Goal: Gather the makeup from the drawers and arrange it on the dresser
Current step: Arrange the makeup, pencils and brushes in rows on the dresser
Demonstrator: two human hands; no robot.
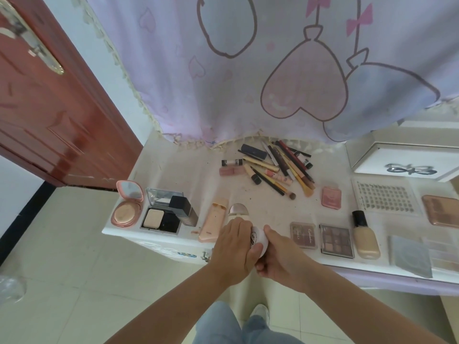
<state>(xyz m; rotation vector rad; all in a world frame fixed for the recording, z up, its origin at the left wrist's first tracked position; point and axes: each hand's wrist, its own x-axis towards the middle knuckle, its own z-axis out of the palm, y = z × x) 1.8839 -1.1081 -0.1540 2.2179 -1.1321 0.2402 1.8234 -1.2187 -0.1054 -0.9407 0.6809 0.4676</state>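
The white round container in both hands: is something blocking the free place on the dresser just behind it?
Partly. A gold-capped bottle lies just behind the white container; the bare dresser top to its right looks free.

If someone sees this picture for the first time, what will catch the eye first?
Two hands, left hand and right hand, hold a small white round container at the front edge of the white dresser top. Behind them lies a loose heap of pencils and brushes, below a lilac curtain with heart drawings.

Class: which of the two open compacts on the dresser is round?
The pink compact at the far left; the black compact beside it is square.
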